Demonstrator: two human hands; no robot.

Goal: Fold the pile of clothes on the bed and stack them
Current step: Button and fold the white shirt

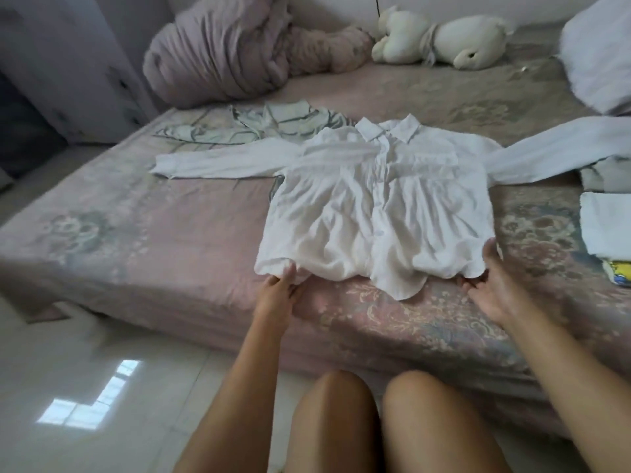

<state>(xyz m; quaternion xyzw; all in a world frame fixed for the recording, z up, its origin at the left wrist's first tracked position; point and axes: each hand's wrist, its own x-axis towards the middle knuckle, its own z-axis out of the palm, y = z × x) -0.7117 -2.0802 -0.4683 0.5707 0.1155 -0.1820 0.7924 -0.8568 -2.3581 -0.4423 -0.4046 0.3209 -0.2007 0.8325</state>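
A white long-sleeved shirt (372, 206) lies spread front-up on the bed (136, 240), collar toward the far side and both sleeves stretched out sideways. My left hand (278, 291) pinches the hem at the shirt's near left corner. My right hand (491, 285) holds the near right corner of the hem, thumb on top and fingers curled under the cloth. A pale green garment (269, 126) lies unfolded behind the shirt. Folded white clothes (606, 223) sit stacked at the right edge.
A bunched mauve blanket (218, 52) and a white plush toy (440, 39) lie at the far side. A white pillow (601, 52) is at the far right. I stand at the near bed edge on a glossy tiled floor (85, 404).
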